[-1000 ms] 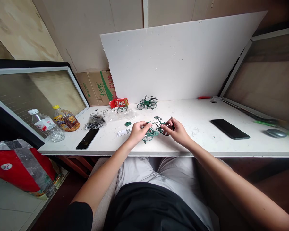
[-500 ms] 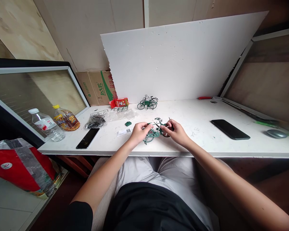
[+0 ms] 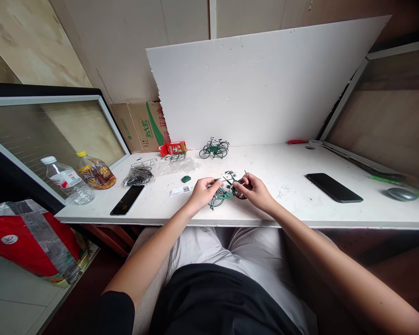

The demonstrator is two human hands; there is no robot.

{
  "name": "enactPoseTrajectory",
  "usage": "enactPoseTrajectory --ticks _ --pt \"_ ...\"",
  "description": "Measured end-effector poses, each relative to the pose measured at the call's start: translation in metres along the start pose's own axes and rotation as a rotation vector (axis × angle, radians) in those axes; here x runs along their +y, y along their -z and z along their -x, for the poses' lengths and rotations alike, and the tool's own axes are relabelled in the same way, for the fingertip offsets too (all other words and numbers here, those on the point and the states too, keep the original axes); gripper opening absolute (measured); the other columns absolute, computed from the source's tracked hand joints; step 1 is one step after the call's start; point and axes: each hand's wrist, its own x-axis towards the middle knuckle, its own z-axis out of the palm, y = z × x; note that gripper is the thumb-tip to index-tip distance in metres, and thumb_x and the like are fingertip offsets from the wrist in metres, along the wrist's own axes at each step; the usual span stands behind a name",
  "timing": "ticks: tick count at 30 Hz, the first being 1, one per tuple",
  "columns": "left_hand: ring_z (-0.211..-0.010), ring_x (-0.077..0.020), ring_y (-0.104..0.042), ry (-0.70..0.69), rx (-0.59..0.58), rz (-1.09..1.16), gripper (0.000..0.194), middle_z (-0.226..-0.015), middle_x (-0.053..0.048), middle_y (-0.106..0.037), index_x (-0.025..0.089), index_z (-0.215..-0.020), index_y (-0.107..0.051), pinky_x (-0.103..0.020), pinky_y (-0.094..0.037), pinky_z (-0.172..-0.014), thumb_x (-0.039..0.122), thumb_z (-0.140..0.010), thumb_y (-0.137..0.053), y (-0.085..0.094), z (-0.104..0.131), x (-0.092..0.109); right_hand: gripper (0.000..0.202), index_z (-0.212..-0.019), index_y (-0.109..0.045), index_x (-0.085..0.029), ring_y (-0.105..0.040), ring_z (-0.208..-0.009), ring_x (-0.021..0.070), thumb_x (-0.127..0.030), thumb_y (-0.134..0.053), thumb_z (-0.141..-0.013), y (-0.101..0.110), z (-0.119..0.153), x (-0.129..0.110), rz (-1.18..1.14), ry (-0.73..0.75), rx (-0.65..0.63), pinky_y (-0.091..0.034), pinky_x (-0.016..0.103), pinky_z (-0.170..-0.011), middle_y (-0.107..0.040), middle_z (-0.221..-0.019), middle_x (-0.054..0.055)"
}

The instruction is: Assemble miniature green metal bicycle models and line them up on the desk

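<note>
A small green model bicycle lies between my two hands, just above or on the white tabletop; which, I cannot tell. My left hand is closed with thumb and finger pinched at the bicycle's left end, near one spoked wheel. On the other side my right hand grips the end with the darker wheel, and a thin dark stick pokes up from its fingers. Small green loose parts lie just beyond the hands. A green plastic piece and a white slip with a square code are left of them.
Finished-looking model bicycles stand at the back. Leftward are a red packet, a bag of black parts, a phone and two bottles. Another phone and a mouse lie on the right.
Almost nothing differs; both hands keep their hold on the model bicycle, and the whole view has shifted very slightly.
</note>
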Motion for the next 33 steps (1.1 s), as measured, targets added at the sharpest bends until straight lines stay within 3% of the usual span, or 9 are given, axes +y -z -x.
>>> enactPoseTrajectory --ticks 9,25,33 --pt "-0.073 -0.0170 -0.056 0.020 -0.015 -0.038 0.034 -0.076 -0.003 -0.068 0.014 -0.080 -0.073 -0.028 -0.040 -0.067 0.047 -0.088 -0.069 -0.0010 0.0011 -0.0002 0.051 -0.081 -0.035 -0.026 -0.050 -0.063 0.0145 -0.061 -0.069 -0.095 -0.0012 0.0004 0.0055 0.031 -0.017 -0.015 -0.040 0.029 -0.061 -0.045 -0.069 -0.006" --pt "-0.078 -0.0203 -0.062 0.005 -0.008 -0.048 0.030 -0.083 -0.006 -0.073 0.015 -0.081 -0.074 -0.029 -0.044 -0.071 0.044 -0.088 -0.071 -0.0020 0.0013 -0.0035 0.049 -0.079 -0.038 -0.026 -0.047 -0.062 0.0149 -0.063 -0.064 -0.098 -0.0018 0.0012 0.0053 0.098 -0.013 -0.032 -0.039 0.030 -0.062 -0.050 -0.069 -0.004" --pt "-0.079 -0.0204 -0.063 0.032 -0.033 -0.061 0.029 -0.084 -0.007 -0.074 0.014 -0.084 -0.076 -0.029 -0.045 -0.073 0.042 -0.089 -0.070 -0.0046 0.0026 -0.0070 0.044 -0.079 -0.038 -0.026 -0.040 -0.062 0.0145 -0.057 -0.059 -0.102 -0.0054 0.0038 0.0097 0.159 0.011 -0.011 -0.036 0.030 -0.062 -0.047 -0.069 -0.005"
